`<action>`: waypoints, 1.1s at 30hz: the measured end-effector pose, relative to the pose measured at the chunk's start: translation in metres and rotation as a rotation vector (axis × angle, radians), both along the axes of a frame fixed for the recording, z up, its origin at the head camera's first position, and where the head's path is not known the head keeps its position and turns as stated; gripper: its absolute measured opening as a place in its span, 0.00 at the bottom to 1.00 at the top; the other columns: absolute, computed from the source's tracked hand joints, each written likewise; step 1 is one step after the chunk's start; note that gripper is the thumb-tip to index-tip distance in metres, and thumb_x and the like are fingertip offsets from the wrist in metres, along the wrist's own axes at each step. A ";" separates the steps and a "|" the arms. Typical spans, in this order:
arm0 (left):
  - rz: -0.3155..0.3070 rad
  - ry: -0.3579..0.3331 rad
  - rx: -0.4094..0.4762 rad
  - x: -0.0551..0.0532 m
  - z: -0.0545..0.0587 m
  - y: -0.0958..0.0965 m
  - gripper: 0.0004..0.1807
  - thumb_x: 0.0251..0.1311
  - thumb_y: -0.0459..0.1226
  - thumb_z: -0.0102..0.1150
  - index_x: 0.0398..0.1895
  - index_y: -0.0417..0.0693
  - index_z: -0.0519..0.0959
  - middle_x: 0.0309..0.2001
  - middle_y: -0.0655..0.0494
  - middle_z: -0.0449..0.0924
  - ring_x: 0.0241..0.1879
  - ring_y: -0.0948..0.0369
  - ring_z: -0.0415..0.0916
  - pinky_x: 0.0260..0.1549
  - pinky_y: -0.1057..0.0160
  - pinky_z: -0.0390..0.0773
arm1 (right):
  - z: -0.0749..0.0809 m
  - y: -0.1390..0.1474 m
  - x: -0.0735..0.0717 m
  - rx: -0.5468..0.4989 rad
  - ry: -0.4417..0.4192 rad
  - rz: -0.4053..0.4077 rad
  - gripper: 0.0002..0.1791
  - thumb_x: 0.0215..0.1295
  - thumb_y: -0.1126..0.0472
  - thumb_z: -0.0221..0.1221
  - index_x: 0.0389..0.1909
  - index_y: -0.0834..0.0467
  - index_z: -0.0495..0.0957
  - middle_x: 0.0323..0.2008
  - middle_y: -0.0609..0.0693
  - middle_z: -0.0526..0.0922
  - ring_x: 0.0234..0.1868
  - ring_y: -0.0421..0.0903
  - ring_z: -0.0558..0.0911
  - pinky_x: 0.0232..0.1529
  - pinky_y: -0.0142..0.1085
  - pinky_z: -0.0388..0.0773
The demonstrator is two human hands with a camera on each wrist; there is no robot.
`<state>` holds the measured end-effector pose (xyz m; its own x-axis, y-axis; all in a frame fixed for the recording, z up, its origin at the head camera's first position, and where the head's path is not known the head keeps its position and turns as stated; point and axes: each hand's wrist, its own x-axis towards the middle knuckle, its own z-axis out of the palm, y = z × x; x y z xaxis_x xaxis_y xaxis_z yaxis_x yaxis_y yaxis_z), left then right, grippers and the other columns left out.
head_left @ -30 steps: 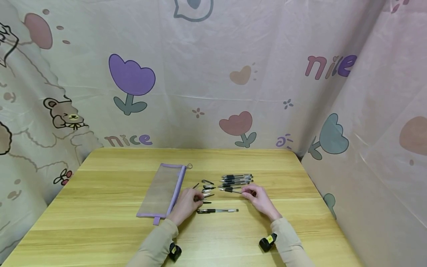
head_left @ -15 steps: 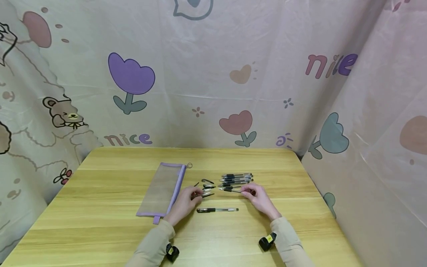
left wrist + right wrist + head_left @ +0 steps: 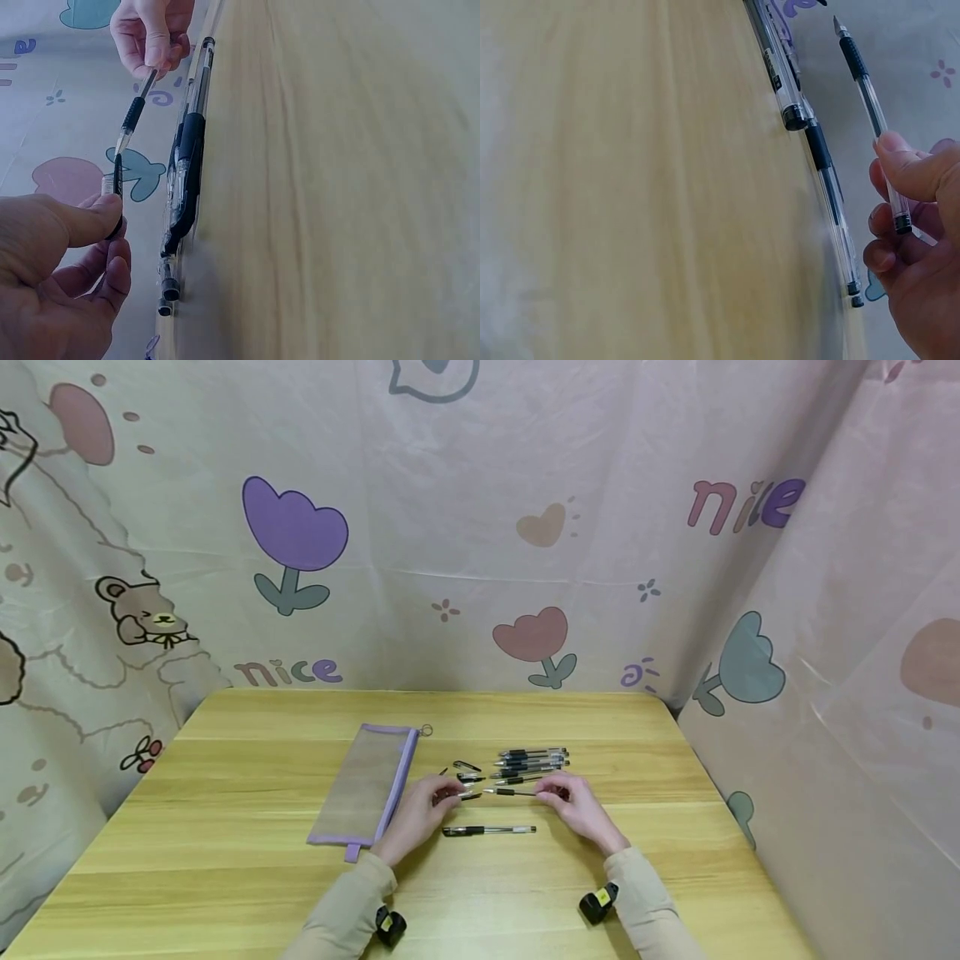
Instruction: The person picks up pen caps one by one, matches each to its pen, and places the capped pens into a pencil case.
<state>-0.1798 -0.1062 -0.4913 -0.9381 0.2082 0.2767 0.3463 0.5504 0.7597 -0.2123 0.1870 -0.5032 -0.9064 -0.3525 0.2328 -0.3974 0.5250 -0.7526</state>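
Note:
My right hand (image 3: 579,810) pinches a clear gel pen (image 3: 870,97) with a black grip, near its rear end. Its bare tip points left, toward my other hand. Between thumb and fingers, my left hand (image 3: 420,817) holds a pen cap (image 3: 113,187). In the left wrist view the pen's tip overlaps the end of the cap. Several loose caps (image 3: 467,767) lie just beyond my left fingers, partly hidden by them. Past my right hand, several uncapped pens (image 3: 525,762) lie side by side with tips to the left. One capped pen (image 3: 491,831) lies in front of both hands.
A flat mesh pencil case (image 3: 358,789) with purple edging and a zipper lies left of the caps, by my left hand. Patterned cloth (image 3: 450,635) hangs behind the wooden table (image 3: 240,793) and at its sides.
The left hand has picked up a cap from nearest the front and moved slightly right. My right hand has brought the pen away from the row, a little left toward that cap.

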 end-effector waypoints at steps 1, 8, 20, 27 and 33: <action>-0.005 0.003 0.004 0.000 0.000 0.001 0.09 0.61 0.29 0.65 0.44 0.43 0.85 0.38 0.54 0.86 0.37 0.62 0.80 0.38 0.68 0.79 | 0.000 0.000 0.000 0.006 -0.005 0.002 0.06 0.64 0.65 0.64 0.41 0.58 0.86 0.41 0.51 0.87 0.41 0.39 0.80 0.45 0.29 0.77; -0.028 -0.012 0.020 0.000 0.001 0.003 0.08 0.63 0.28 0.64 0.44 0.41 0.85 0.37 0.55 0.84 0.36 0.63 0.78 0.36 0.70 0.77 | 0.002 -0.003 0.002 0.030 -0.013 0.020 0.07 0.65 0.64 0.63 0.42 0.58 0.85 0.43 0.50 0.86 0.46 0.46 0.82 0.51 0.31 0.77; -0.053 -0.033 0.012 0.001 0.002 0.004 0.08 0.63 0.30 0.63 0.44 0.43 0.85 0.37 0.55 0.83 0.36 0.64 0.76 0.36 0.71 0.76 | 0.003 -0.005 0.001 0.040 0.043 0.053 0.08 0.64 0.65 0.64 0.42 0.61 0.85 0.41 0.51 0.87 0.46 0.48 0.83 0.53 0.37 0.79; -0.053 -0.048 -0.002 0.001 0.003 0.006 0.08 0.63 0.30 0.63 0.44 0.46 0.85 0.38 0.56 0.84 0.36 0.64 0.77 0.37 0.71 0.77 | 0.005 -0.010 0.002 0.061 0.034 0.064 0.07 0.65 0.64 0.64 0.42 0.60 0.85 0.42 0.51 0.87 0.46 0.50 0.83 0.54 0.37 0.79; -0.061 -0.056 -0.006 0.002 0.003 0.007 0.08 0.63 0.30 0.63 0.44 0.46 0.86 0.38 0.56 0.84 0.36 0.64 0.77 0.37 0.72 0.76 | 0.006 -0.014 0.003 0.071 0.009 0.063 0.07 0.64 0.65 0.64 0.42 0.58 0.86 0.43 0.49 0.87 0.47 0.49 0.83 0.55 0.36 0.78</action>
<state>-0.1783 -0.0992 -0.4884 -0.9376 0.2670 0.2228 0.3364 0.5337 0.7759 -0.2091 0.1725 -0.4976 -0.8800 -0.4243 0.2136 -0.4379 0.5505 -0.7107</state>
